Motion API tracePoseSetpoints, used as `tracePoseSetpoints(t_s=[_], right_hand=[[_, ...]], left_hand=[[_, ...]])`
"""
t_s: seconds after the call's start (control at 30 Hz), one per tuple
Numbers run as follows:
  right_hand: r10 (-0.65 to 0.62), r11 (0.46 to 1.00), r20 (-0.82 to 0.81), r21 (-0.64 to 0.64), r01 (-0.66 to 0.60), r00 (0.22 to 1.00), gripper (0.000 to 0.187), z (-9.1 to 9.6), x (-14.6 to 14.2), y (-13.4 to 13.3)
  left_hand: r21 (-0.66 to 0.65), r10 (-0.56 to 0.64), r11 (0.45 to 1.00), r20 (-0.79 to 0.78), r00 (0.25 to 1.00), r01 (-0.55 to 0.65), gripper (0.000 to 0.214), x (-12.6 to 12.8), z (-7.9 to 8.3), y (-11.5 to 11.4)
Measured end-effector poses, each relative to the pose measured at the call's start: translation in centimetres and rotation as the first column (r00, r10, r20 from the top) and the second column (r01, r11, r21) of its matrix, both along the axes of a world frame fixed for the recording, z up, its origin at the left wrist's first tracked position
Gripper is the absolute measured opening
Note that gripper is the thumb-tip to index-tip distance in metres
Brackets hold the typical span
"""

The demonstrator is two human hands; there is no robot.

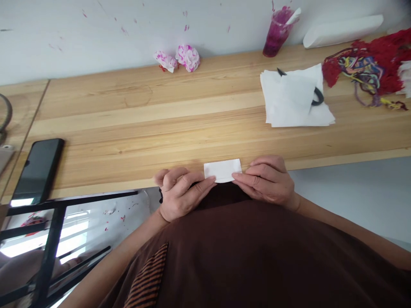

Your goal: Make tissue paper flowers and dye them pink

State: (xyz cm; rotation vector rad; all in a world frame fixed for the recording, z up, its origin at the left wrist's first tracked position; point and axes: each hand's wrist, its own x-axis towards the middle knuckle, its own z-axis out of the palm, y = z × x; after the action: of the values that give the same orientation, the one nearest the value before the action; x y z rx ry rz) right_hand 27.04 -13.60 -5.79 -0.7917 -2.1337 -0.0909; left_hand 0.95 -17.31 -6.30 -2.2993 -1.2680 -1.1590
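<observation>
A small white folded piece of tissue paper (222, 170) lies at the front edge of the wooden table (154, 128). My left hand (183, 190) pinches its lower left corner between thumb and fingers. At the lower right corner, my right hand (268, 182) grips it the same way. The paper's top edge looks slightly jagged. To the right, farther back, is a stack of white paper sheets (289, 102). Dark-handled scissors (317, 97) lie there, partly covered by a top sheet.
Two pink-and-white paper flowers (188, 58) sit by the wall. A cup of purple liquid (276, 36) and a white roll (343, 32) stand at the back right, near tangled coloured yarn (366, 72). A black phone (38, 171) rests at the left.
</observation>
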Motion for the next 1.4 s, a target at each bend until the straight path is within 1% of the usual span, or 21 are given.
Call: tracePoseSetpoints(t_s=[0.13,0.43,0.6,0.83,1.0,1.17,1.27,1.4], right_hand=[[0.018,1.000,-0.003,0.002,-0.018,1.000,0.028,0.11,-0.06,0.01],[0.051,0.999,0.015,0.017,-0.051,0.999,0.024,-0.04,0.11,0.04],[0.021,1.000,0.053,0.007,-0.021,0.998,0.021,0.16,0.04,0.02],[-0.006,1.000,0.058,-0.011,0.006,0.998,0.025,0.31,-0.09,0.00],[-0.007,0.999,0.032,-0.054,0.008,0.999,0.026,0.28,-0.07,0.08],[0.002,1.000,0.019,-0.018,-0.002,1.000,0.026,-0.10,0.15,0.20],[0.016,1.000,-0.004,0.000,-0.016,1.000,0.027,-0.35,0.22,0.20],[0.028,1.000,-0.002,0.013,-0.028,1.000,0.030,-0.39,0.18,0.17]], left_hand=[[0.014,-0.018,1.000,-0.022,1.000,0.018,0.034,-0.09,0.10,0.03],[-0.021,-0.026,0.999,-0.048,0.998,0.025,0.032,-0.45,-0.13,-0.23],[-0.047,-0.006,0.999,-0.049,0.999,0.004,0.028,-0.29,-0.02,-0.28],[0.013,-0.011,1.000,-0.054,0.998,0.012,0.023,-0.05,0.21,0.03],[-0.002,0.009,1.000,-0.037,0.999,-0.009,0.025,-0.02,-0.09,0.02],[0.008,0.006,1.000,-0.003,1.000,-0.006,0.022,-0.04,-0.03,-0.01],[0.007,-0.013,1.000,-0.041,0.999,0.013,0.027,-0.12,0.21,-0.04],[-0.002,-0.006,1.000,-0.061,0.998,0.006,0.033,-0.26,0.24,-0.17]])
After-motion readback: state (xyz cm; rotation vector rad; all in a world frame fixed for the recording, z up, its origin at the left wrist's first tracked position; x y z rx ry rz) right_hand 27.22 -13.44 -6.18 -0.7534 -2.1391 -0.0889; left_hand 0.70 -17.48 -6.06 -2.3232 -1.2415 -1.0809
